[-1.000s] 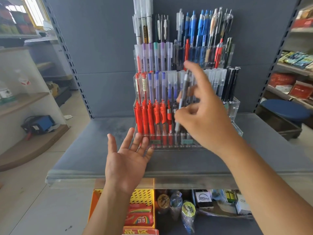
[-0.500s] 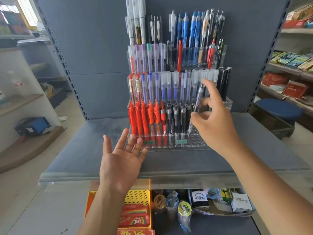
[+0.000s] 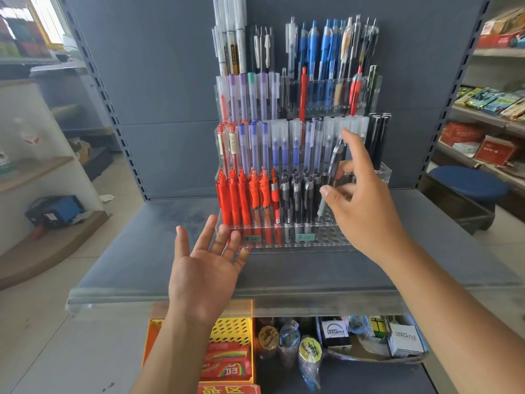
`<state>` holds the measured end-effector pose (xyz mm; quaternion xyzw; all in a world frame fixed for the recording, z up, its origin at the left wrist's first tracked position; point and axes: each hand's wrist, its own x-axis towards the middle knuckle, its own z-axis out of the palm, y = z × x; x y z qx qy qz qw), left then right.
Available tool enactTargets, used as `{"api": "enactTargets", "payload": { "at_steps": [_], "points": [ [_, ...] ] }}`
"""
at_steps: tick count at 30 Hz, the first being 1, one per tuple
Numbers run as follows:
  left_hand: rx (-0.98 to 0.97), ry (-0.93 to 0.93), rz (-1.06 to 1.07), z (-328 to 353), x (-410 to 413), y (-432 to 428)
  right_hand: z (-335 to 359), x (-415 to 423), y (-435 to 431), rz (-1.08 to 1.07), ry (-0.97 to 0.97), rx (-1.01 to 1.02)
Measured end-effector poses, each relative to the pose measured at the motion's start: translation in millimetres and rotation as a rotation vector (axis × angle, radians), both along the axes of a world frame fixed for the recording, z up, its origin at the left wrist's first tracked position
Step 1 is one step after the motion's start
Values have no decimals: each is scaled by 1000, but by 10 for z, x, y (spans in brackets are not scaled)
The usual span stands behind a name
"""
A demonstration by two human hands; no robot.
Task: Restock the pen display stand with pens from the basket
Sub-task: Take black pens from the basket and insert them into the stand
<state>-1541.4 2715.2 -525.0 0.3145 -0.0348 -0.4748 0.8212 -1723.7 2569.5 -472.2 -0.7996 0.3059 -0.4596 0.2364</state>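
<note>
A clear tiered pen display stand stands on the grey shelf, filled with rows of pens: red and black ones in front, blue and white capped ones behind. My right hand pinches a grey-black pen, tilted, its tip at the holes of the front row just right of the black pens. My left hand hovers palm up and empty in front of the stand's left corner, by the red pens. No basket of pens is in sight.
The grey shelf carries the stand; its front edge has a clear rail. Below it sit a yellow crate, packets and small boxes. Shelving with goods runs along the right, and a blue stool stands there.
My right hand has carried the pen rightward and down, from the middle of the stand to the empty holes right of the black pens. My left hand stayed open.
</note>
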Motion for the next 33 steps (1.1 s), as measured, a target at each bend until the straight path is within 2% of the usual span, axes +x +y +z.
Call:
{"api": "enactTargets", "payload": {
  "at_steps": [8, 16, 33],
  "points": [
    [-20, -6, -8, -3, -6, -4, -91, -12, -36, 79, 173, -33],
    [-25, -16, -7, -3, -14, -13, -109, -48, -21, 126, 121, 21],
    [-21, -11, 6, -30, 4, -13, -183, -106, -35, 126, 192, 4]
  ]
}}
